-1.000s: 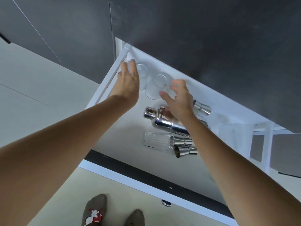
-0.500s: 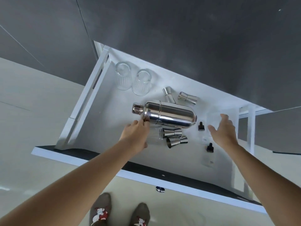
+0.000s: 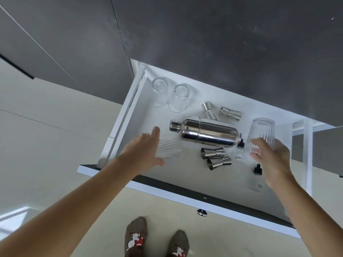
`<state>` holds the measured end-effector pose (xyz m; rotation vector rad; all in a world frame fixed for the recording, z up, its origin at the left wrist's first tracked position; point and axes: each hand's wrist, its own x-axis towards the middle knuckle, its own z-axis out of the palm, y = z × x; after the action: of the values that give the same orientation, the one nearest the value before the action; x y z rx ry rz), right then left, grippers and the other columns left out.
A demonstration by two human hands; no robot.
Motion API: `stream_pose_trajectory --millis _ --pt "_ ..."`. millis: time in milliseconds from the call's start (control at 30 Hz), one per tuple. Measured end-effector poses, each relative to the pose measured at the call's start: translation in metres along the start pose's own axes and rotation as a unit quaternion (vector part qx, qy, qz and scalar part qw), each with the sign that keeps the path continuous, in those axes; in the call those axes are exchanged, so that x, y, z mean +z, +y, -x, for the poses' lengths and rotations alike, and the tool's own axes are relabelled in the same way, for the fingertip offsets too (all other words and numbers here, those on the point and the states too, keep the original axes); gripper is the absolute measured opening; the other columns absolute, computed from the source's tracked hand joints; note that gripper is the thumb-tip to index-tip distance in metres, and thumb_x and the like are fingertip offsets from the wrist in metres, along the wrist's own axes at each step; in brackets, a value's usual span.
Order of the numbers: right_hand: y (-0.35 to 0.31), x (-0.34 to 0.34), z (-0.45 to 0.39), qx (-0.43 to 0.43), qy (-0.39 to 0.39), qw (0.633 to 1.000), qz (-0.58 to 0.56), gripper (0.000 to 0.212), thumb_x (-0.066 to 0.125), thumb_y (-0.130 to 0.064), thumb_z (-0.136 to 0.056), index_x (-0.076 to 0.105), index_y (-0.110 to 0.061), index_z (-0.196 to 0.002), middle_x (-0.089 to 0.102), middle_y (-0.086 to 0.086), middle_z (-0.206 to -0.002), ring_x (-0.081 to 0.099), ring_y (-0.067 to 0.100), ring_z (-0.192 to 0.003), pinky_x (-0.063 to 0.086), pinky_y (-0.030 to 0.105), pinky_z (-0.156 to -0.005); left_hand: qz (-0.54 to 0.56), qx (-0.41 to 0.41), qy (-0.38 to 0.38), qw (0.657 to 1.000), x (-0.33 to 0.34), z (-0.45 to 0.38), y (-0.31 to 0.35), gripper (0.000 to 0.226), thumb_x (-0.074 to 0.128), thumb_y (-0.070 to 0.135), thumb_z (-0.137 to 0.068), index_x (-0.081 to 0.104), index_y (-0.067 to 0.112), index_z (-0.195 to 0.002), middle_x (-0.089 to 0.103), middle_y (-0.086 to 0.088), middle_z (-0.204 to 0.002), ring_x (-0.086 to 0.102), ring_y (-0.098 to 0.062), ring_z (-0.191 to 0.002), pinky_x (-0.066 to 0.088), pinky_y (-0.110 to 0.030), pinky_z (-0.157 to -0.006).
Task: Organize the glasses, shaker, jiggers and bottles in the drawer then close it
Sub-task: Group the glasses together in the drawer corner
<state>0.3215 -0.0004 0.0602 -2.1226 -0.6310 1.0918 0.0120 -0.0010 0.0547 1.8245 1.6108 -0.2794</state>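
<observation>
In the head view, the white drawer (image 3: 128, 115) is standing pulled open, and the polished steel shaker (image 3: 206, 132) is lying on its side near the drawer's middle, its long axis running left to right with the capped end pointing left. Four steel jiggers are lying on their sides around it: two behind it (image 3: 209, 110) (image 3: 229, 113) and two in front (image 3: 213, 152) (image 3: 218, 162), the front pair touching each other. Four ribbed clear glasses are showing: two standing mouth-down side by side in the back left corner (image 3: 160, 94) (image 3: 179, 98), one lying on its side (image 3: 168, 147) just left of the shaker's cap, and one held upside down (image 3: 259, 135) to the right of the shaker. The left hand (image 3: 143, 154) is curling around the lying glass, fingers spread, though whether they are actually gripping it cannot be told through the blur. The right hand (image 3: 272, 160) is clasping the raised glass by its lower part. Two small clear bottles with black caps are lying at the right front, one (image 3: 239, 152) beside the shaker's base, the other (image 3: 257, 179) nearer the drawer front.
</observation>
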Motion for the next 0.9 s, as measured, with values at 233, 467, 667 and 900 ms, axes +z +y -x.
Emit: stream_pose_trajectory --millis 233,467,667,900 --pt "-0.059 0.092 0.034 -0.02 -0.245 0.952 -0.181 0.005 0.066 -0.021 -0.079 0.064 -0.017 -0.08 0.066 -0.006 -0.081 0.067 0.012 -0.078 0.048 0.032 -0.082 -0.035 -0.044 0.056 0.997 -0.035 -0.008 -0.013 0.066 0.075 0.039 -0.079 0.039 0.012 -0.127 0.053 -0.018 -0.117 0.053 -0.036 -0.11 0.05 -0.044 -0.089" --pt "-0.065 0.168 0.034 -0.191 -0.156 0.969 -0.014 0.063 0.088 -0.024 -0.054 0.053 -0.019 -0.106 0.072 0.0 -0.098 0.071 0.017 -0.087 0.059 0.035 -0.078 -0.021 -0.096 0.086 0.991 -0.035 -0.034 -0.004 0.061 0.074 0.024 -0.083 0.037 0.008 -0.129 0.045 -0.02 -0.121 0.061 -0.039 -0.102 0.051 -0.042 -0.081" --pt "-0.052 0.188 0.031 -0.318 -0.095 0.936 0.114 0.073 0.089 -0.026 -0.053 0.049 -0.017 -0.114 0.061 -0.01 -0.09 0.056 0.01 -0.074 0.038 0.001 -0.056 -0.035 -0.125 0.122 0.984 -0.033 -0.056 -0.009 0.058 0.076 0.011 -0.081 0.039 0.007 -0.125 0.047 -0.019 -0.119 0.063 -0.037 -0.102 0.053 -0.04 -0.079" --pt "-0.031 0.197 0.021 -0.386 -0.096 0.886 0.237 0.063 0.079 -0.016 -0.06 0.052 -0.01 -0.117 0.057 0.012 -0.103 0.054 0.024 -0.086 0.024 0.016 -0.062 -0.065 -0.118 0.127 0.983 -0.03 -0.07 -0.015 0.054 0.075 0.003 -0.079 0.044 0.004 -0.123 0.054 -0.019 -0.115 0.062 -0.038 -0.104 0.053 -0.04 -0.082"
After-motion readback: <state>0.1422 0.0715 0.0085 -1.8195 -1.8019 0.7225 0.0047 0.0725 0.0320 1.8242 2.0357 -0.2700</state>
